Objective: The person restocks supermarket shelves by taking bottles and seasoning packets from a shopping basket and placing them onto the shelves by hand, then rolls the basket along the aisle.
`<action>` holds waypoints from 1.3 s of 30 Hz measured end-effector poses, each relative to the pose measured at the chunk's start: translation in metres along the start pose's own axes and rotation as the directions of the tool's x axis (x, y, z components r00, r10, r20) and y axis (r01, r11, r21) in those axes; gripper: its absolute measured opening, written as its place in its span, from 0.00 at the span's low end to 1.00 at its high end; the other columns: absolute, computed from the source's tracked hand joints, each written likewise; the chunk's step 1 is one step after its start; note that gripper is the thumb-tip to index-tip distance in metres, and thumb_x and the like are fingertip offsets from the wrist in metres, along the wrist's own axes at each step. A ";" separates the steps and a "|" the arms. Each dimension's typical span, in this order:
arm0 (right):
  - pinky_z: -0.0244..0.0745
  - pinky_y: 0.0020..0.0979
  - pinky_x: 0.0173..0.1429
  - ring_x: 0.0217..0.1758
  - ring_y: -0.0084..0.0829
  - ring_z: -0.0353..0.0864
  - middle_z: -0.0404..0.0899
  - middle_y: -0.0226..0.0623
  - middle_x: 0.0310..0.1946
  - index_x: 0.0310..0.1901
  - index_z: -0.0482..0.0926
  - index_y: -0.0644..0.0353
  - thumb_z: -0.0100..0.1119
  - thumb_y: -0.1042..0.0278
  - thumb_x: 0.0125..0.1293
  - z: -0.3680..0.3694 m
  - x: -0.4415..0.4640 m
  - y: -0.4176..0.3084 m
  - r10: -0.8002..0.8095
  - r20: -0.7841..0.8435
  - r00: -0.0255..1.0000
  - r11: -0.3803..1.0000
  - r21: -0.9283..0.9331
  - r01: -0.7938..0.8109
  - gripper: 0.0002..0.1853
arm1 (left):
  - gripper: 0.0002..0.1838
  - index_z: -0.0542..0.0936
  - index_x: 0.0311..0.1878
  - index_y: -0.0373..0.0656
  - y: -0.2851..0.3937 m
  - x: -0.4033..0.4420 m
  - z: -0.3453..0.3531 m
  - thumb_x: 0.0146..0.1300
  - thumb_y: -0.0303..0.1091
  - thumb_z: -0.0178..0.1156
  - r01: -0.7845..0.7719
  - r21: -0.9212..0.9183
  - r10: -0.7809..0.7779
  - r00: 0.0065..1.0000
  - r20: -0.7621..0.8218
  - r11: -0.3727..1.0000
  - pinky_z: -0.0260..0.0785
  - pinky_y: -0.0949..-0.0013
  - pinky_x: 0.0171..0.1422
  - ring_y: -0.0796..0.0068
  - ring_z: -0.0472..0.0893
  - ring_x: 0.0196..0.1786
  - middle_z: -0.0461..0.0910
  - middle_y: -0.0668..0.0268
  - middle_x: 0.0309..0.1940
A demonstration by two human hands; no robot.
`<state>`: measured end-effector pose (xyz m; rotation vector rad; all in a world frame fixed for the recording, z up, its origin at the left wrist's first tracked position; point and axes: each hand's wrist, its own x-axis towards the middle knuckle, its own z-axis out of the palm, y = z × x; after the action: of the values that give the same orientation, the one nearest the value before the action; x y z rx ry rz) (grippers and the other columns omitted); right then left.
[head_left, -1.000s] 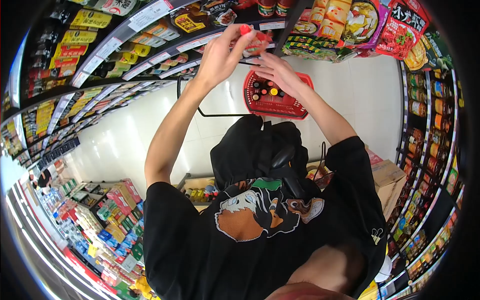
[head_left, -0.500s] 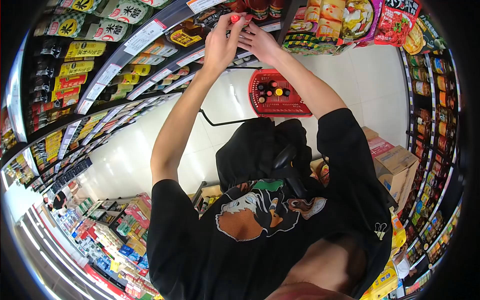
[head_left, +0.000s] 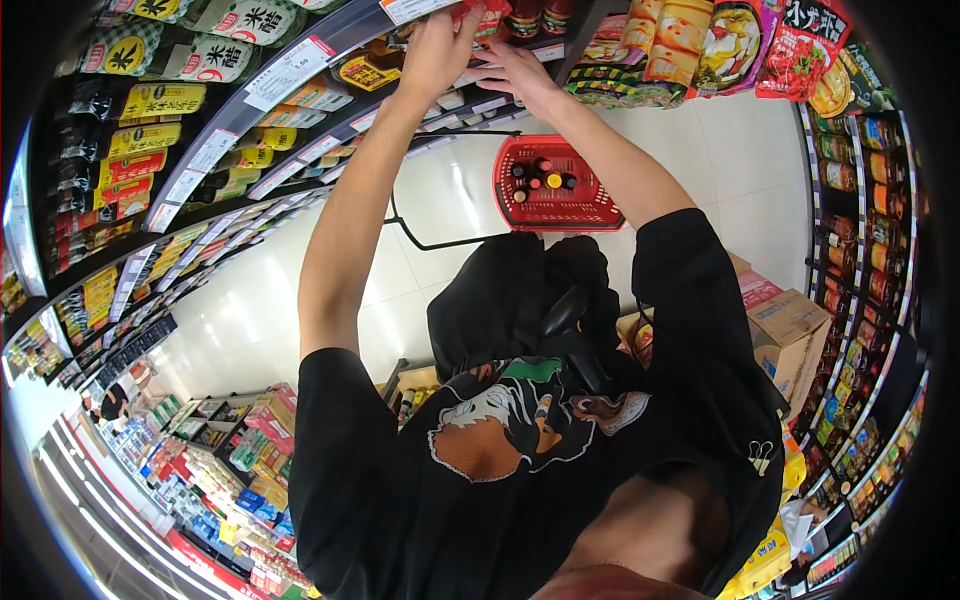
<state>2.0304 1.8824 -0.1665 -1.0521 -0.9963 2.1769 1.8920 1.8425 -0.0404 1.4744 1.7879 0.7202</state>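
Observation:
At the edge of the upper shelf, my left hand [head_left: 436, 55] has its fingers closed on a shiny red package [head_left: 487, 18], whose far end is cut off by the top of the view. My right hand [head_left: 520, 78] is just right of it and slightly lower, fingers spread and nothing held. Dark pouches with a yellow label [head_left: 368, 70] lie on the shelf left of my hands. Red-brown bottles [head_left: 524, 18] stand to the right of the package. Below, on the floor, a red basket [head_left: 590, 205] holds several capped bottles [head_left: 554, 181].
Shelves of bottles [head_left: 150, 100] curve along the left, with price tags on their edges. Colourful bags [head_left: 670, 50] hang at upper right. Jars [head_left: 885, 190] line the right shelves. Cardboard boxes [head_left: 790, 325] stand at right. A black basket handle [head_left: 440, 246] sticks out leftward.
Both hands have moved up to the shelf with the red package. My right hand has drawn slightly away from the package, its fingers now spread. The basket appears shifted slightly in view.

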 end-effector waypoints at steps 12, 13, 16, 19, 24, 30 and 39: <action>0.73 0.36 0.67 0.63 0.34 0.80 0.72 0.39 0.66 0.70 0.66 0.63 0.50 0.51 0.77 -0.002 -0.004 -0.016 -0.073 0.033 0.997 0.922 -0.380 0.080 0.29 | 0.18 0.73 0.54 0.27 -0.077 -0.016 0.012 0.69 0.31 0.62 -0.231 0.178 0.291 0.708 -0.643 0.957 0.73 0.60 0.45 0.59 0.76 0.44 0.79 0.52 0.45; 0.72 0.36 0.68 0.64 0.33 0.79 0.73 0.39 0.66 0.70 0.66 0.62 0.50 0.51 0.77 -0.005 0.000 -0.015 -0.068 0.033 0.997 0.911 -0.406 0.075 0.29 | 0.18 0.73 0.54 0.26 -0.088 -0.007 0.007 0.70 0.33 0.61 -0.211 0.410 0.433 0.690 -0.581 0.887 0.73 0.59 0.44 0.59 0.78 0.41 0.81 0.52 0.43; 0.73 0.33 0.65 0.62 0.30 0.79 0.76 0.37 0.62 0.68 0.70 0.60 0.53 0.50 0.75 -0.007 0.006 -0.009 -0.097 0.019 0.995 0.899 -0.427 0.096 0.27 | 0.20 0.73 0.54 0.26 -0.085 0.006 -0.001 0.72 0.37 0.58 -0.175 0.156 0.228 0.855 -0.466 0.972 0.76 0.61 0.40 0.59 0.86 0.33 0.87 0.51 0.39; 0.73 0.29 0.62 0.59 0.27 0.80 0.80 0.35 0.59 0.65 0.75 0.58 0.56 0.50 0.73 -0.011 0.011 -0.007 -0.138 0.013 0.990 0.876 -0.465 0.128 0.26 | 0.18 0.75 0.56 0.30 -0.079 0.007 -0.005 0.73 0.37 0.56 -0.107 -0.081 0.073 0.934 -0.349 0.991 0.78 0.64 0.38 0.63 0.89 0.31 0.87 0.54 0.43; 0.68 0.29 0.66 0.63 0.28 0.77 0.79 0.38 0.60 0.65 0.75 0.59 0.57 0.50 0.72 -0.002 0.002 -0.017 -0.172 0.005 0.985 0.828 -0.540 0.148 0.27 | 0.16 0.77 0.58 0.38 -0.091 0.009 -0.024 0.74 0.37 0.54 -0.119 0.173 0.164 0.947 -0.275 0.978 0.79 0.61 0.40 0.66 0.89 0.33 0.87 0.57 0.41; 0.63 0.34 0.73 0.73 0.28 0.67 0.72 0.32 0.68 0.70 0.69 0.54 0.51 0.50 0.75 0.003 0.006 -0.014 -0.135 0.012 0.991 0.825 -0.552 0.119 0.27 | 0.15 0.80 0.55 0.42 -0.094 0.000 -0.029 0.72 0.38 0.54 -0.076 0.409 0.203 0.939 -0.278 0.909 0.77 0.54 0.49 0.61 0.89 0.37 0.88 0.59 0.35; 0.64 0.30 0.69 0.67 0.30 0.73 0.77 0.39 0.63 0.65 0.75 0.60 0.57 0.47 0.70 0.001 0.009 -0.005 -0.165 0.025 0.986 0.847 -0.508 0.155 0.30 | 0.16 0.79 0.55 0.39 -0.102 0.004 -0.030 0.74 0.40 0.54 -0.160 0.311 0.267 0.900 -0.344 0.937 0.76 0.57 0.52 0.57 0.87 0.48 0.88 0.60 0.42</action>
<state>2.0251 1.8919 -0.1658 -1.1604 -1.6471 1.7999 1.8077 1.8269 -0.1027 1.8398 2.1047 0.9539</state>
